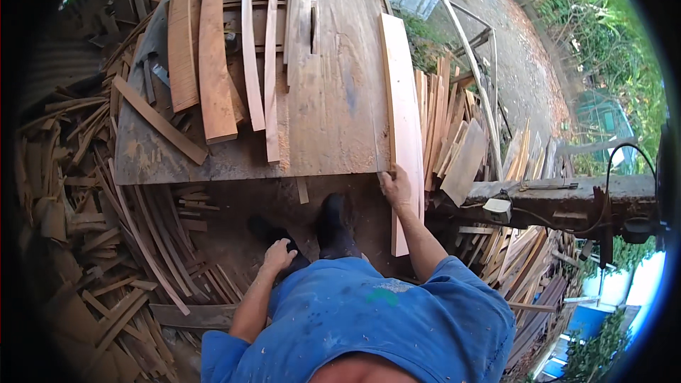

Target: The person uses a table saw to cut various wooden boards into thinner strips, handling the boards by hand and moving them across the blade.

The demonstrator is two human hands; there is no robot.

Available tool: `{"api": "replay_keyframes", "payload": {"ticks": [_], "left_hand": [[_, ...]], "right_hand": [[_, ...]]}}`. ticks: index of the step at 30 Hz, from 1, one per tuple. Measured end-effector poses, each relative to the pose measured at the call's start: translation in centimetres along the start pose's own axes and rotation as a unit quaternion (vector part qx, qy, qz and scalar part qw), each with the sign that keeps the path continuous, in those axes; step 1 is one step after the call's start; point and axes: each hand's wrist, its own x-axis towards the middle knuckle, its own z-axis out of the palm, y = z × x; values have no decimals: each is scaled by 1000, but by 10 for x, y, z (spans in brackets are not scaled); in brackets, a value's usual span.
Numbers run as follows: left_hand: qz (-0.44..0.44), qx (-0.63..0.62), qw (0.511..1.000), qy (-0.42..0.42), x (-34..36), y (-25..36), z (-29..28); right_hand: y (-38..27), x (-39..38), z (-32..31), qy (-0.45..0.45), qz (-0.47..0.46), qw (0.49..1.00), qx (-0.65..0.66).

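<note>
head view: a long, pale, straight-edged wooden plank [402, 99] lies along the right edge of the broad, grey-brown wooden table [333, 142], its near end jutting past the front edge. the person's right hand [396, 187] touches the plank at its left edge, beside the table's near right corner; whether the fingers close around the wood cannot be told. the left hand [281, 254] hangs well apart from the plank, fingers loosely bent and a little spread, with nothing visible in it, above a dark boot [273, 232]. on the table's left half, two wide reddish-brown boards [215, 64] lie lengthwise beside two narrow pale wooden strips [272, 85], and a slim brown board [157, 120] slants across the near left part. a narrow dark slot [313, 28] opens in the tabletop between the strips and the plank. tangled brown scrap wood [67, 223] fills the ground at left. right of the plank stand stacked thin boards [436, 103], and beyond them a grey, rust-stained beam [560, 190] carries a small white box [497, 207].
</note>
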Motion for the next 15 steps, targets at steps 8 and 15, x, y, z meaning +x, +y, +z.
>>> {"api": "replay_keyframes", "payload": {"ticks": [8,15], "left_hand": [[79,-86,983,-144,79,189,63],[9,-296,955,-25,94,269,151]], "right_hand": [[219,-82,-71,-216,308,913,160],[195,-97,-43,-278,283,892,214]]}}
